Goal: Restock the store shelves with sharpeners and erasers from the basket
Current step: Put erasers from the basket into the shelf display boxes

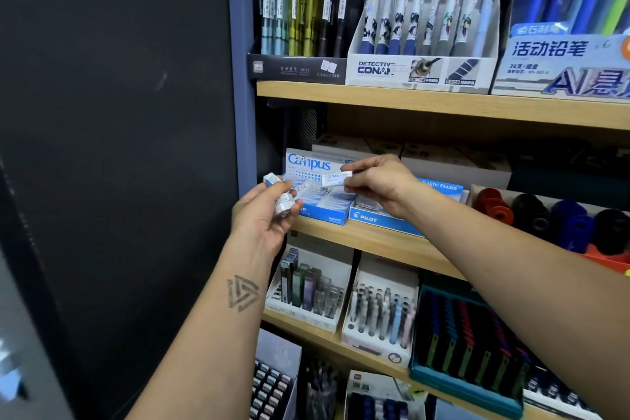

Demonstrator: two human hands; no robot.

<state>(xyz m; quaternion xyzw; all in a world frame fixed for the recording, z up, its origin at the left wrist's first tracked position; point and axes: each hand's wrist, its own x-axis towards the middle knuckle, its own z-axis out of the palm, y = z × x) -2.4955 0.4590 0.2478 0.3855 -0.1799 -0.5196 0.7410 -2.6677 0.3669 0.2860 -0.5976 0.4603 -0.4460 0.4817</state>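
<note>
Shelf around: middle shelf (375, 242) carries the open Campus box (317, 181) at its left end, a blue Pilot box (378, 220) just beside it on the right, then round red, black and blue sharpeners (559, 218) toward the right end.
Above: upper shelf (443, 106) holds a dark pen display (300, 24), a Detective Conan pen display (429, 31) and a mechanical pencil box (566, 54).
Below: lower shelf has lead-refill and pen displays (341, 297), partly blurred.
In the way: both hands sit in front of the Campus box; the right forearm crosses over the Pilot box and hides part of it. Dark panel (119, 112) and blue post (242, 61) bound the shelf's left edge.
Right hand (381, 184): pinches one white-sleeved eraser (336, 178) between thumb and fingertips, above the Campus box's open tray.
Eraser axis: long axis roughly level, running left-right along the shelf's front edge, left end slightly lower, free end pointing left toward the other hand.
Left hand (266, 215): palm up, fingers curled round a small bunch of erasers (281, 198), just off the shelf's left front corner; one sticks out up-left past the fingertips. Count cannot tell.
Box contents: more erasers lie flat in the tray, packed side by side.
</note>
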